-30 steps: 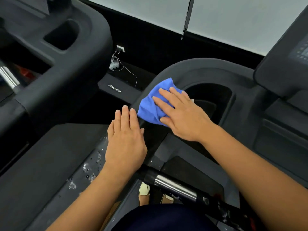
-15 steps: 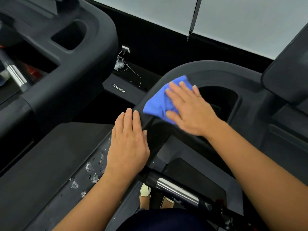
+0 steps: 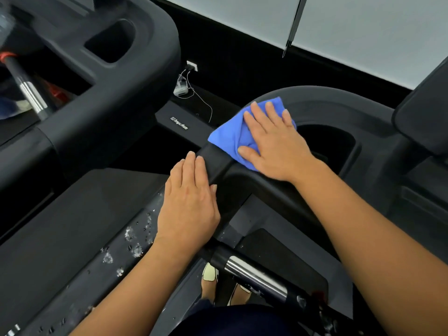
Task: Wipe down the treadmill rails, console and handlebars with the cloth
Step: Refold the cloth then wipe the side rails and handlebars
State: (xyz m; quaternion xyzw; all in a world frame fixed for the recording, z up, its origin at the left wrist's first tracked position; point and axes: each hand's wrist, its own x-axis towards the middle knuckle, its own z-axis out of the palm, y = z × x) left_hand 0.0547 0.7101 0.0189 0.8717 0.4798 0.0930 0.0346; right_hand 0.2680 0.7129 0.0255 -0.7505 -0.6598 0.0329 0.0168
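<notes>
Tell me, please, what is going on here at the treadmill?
A person is wiping a treadmill. The right hand presses a blue cloth flat onto the curved black console rim, beside a recessed holder. The left hand rests flat on the black arm just below it, holding nothing. Water droplets sit on the side rail at lower left, and the handlebar with its silver sleeve is untouched.
</notes>
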